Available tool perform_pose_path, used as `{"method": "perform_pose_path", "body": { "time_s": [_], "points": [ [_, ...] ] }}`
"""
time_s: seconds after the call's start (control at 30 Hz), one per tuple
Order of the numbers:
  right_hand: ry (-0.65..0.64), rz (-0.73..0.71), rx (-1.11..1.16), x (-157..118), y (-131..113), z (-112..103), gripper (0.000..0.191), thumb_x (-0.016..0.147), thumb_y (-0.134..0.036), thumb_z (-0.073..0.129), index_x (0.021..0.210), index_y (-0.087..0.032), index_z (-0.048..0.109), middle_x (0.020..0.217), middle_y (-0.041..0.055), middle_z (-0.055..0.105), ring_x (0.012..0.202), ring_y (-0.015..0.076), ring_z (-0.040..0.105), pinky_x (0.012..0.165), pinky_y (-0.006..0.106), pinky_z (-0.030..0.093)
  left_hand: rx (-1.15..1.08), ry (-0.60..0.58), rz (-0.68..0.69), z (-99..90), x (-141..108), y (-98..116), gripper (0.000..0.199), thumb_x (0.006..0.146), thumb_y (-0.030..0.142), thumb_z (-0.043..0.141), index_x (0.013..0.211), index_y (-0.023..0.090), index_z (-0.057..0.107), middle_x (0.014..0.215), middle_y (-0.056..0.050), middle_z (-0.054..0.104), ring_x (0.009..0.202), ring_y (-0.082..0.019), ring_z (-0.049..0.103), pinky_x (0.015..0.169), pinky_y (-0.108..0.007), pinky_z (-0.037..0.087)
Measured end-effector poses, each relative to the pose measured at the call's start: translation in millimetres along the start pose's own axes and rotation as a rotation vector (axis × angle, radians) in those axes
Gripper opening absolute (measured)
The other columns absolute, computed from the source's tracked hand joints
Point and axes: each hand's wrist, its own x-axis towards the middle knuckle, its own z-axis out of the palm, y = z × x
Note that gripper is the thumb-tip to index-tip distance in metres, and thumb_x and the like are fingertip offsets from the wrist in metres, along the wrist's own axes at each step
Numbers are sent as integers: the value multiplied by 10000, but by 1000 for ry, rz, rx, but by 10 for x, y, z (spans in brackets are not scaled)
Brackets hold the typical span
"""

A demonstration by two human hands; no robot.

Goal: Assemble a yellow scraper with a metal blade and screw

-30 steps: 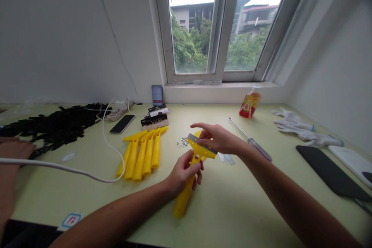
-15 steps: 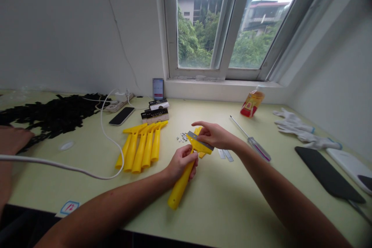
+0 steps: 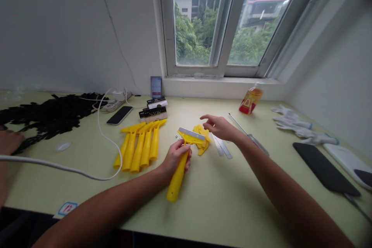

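Observation:
My left hand [image 3: 178,159] is wrapped round the handle of a yellow scraper [image 3: 177,183], just under its wide head. A grey metal blade [image 3: 192,134] lies along that head. My right hand [image 3: 219,127] hovers to the right of the scraper, index finger stretched out and the others partly bent, with nothing visible in it. Below it are long thin metal blades [image 3: 222,147] on the table. Yellow plastic pieces [image 3: 204,139] lie in a small pile behind the scraper head. Small metal nuts [image 3: 176,137] show partly behind the head.
Several yellow scrapers [image 3: 140,147] lie in a row at left, near small boxes [image 3: 153,114] and a phone [image 3: 119,115]. A white cable [image 3: 106,131] loops past them. On the right are a screwdriver [image 3: 258,144], a bottle [image 3: 250,100] and gloves [image 3: 302,126]. Another person's hand [image 3: 11,141] is far left.
My right hand has come off the scraper head and moved right, with its fingers apart. The scraper head has shifted slightly left in my left hand, showing the blade and the yellow pieces behind.

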Motion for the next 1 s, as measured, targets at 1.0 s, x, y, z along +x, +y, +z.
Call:
{"method": "perform_pose_path", "body": {
  "time_s": [1.0],
  "points": [
    [209,183,78,71,136,-133,194,761,-229,522,921,-190,625,831,52,696,764,200,654,648,282,444,-23,12,73,-66,54,-79,293,818,420,632,889,201,450,679,57,541,363,-83,495,306,-186,342]
  ]
}}
